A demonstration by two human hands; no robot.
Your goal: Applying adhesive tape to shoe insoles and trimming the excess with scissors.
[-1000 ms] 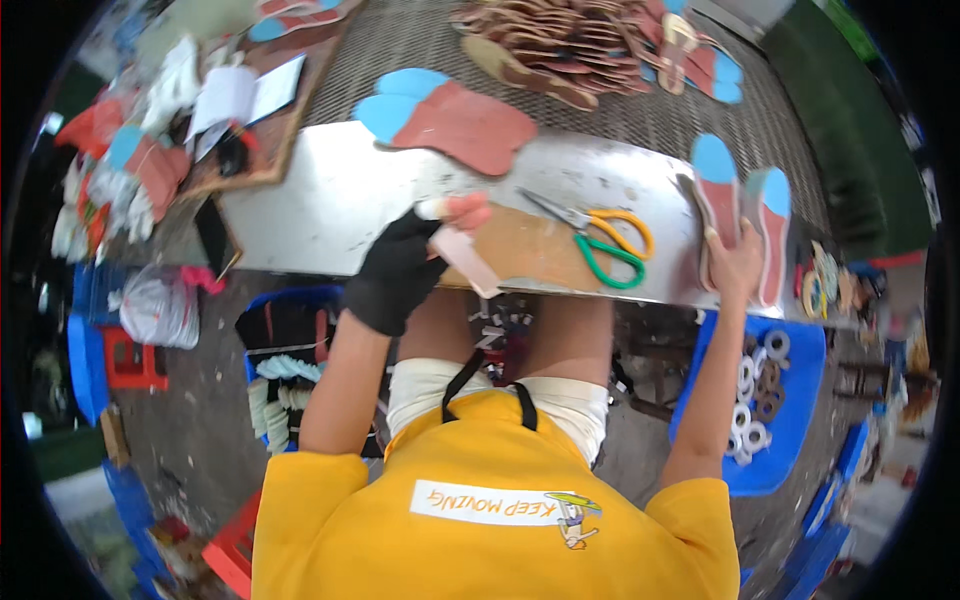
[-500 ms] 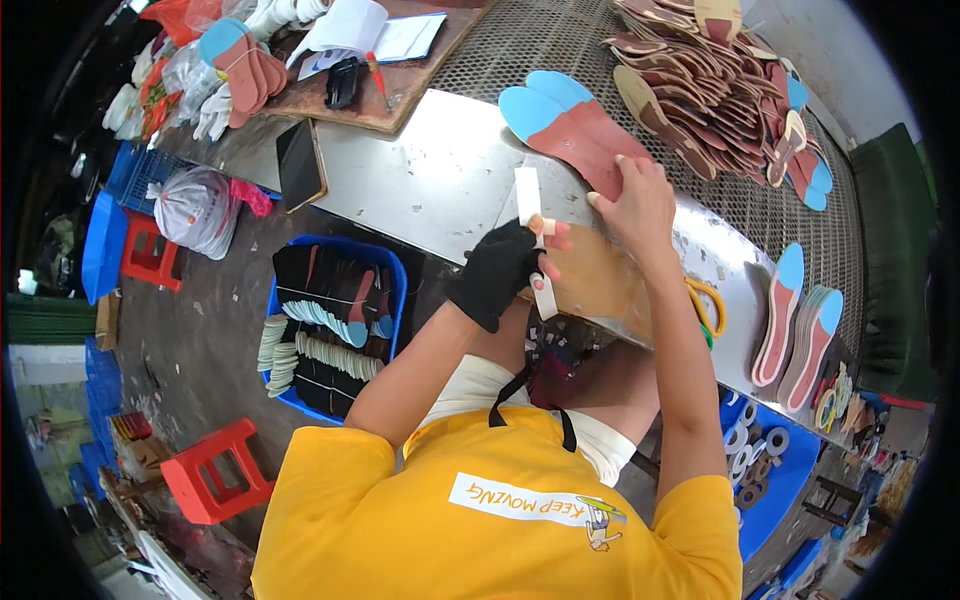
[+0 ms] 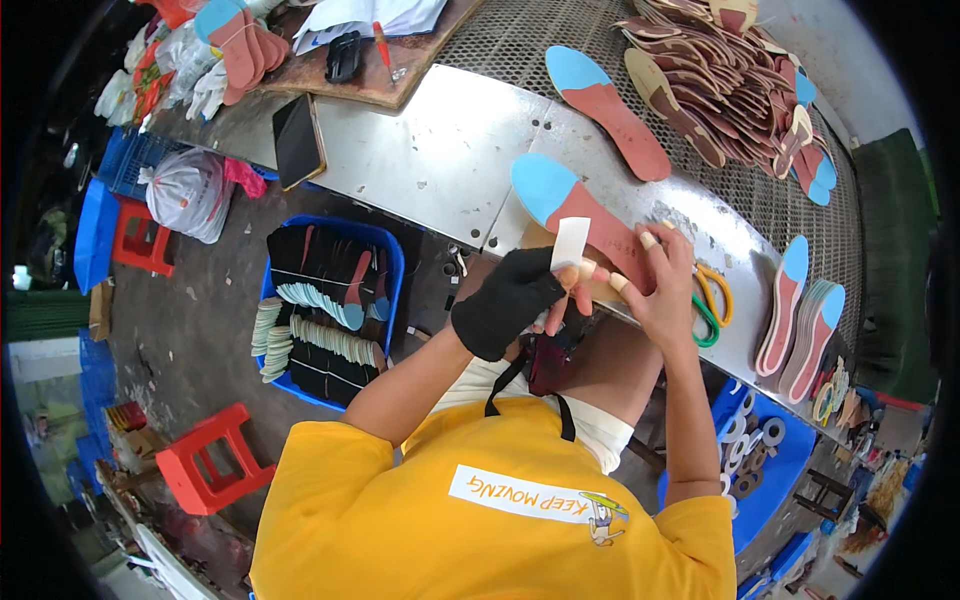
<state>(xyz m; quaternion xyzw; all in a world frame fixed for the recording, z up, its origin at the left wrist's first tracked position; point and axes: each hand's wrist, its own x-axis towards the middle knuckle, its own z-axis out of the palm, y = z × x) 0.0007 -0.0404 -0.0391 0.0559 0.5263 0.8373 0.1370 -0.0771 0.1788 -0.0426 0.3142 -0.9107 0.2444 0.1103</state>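
Insole (image 3: 612,230), one in hand: in the head view it lies over the near edge of the metal table (image 3: 430,150), blue toe pointing away to the left; whether it touches the tabletop cannot be told.

Right hand (image 3: 665,290), bare, one: thumb and fingers are clamped on the heel end. Pale covers show on its fingertips; the exact number cannot be told.

Left hand (image 3: 512,303), black-gloved with bare fingertips, one: thumb and fingers are together, pinching one white strip (image 3: 571,240) in front of the insole.

Second insole (image 3: 615,118), one, lies apart, beyond the first. Scissors (image 3: 712,300), one pair, lie just right of the right hand. Further right, two stacks (image 3: 815,340) stand side by side, layers uncounted. Pile (image 3: 710,80), one, lies at the rear, too crowded to count.

Phone (image 3: 299,145), one; screwdriver (image 3: 381,42), one; blue bins (image 3: 398,290), two; red stools (image 3: 205,465), two.
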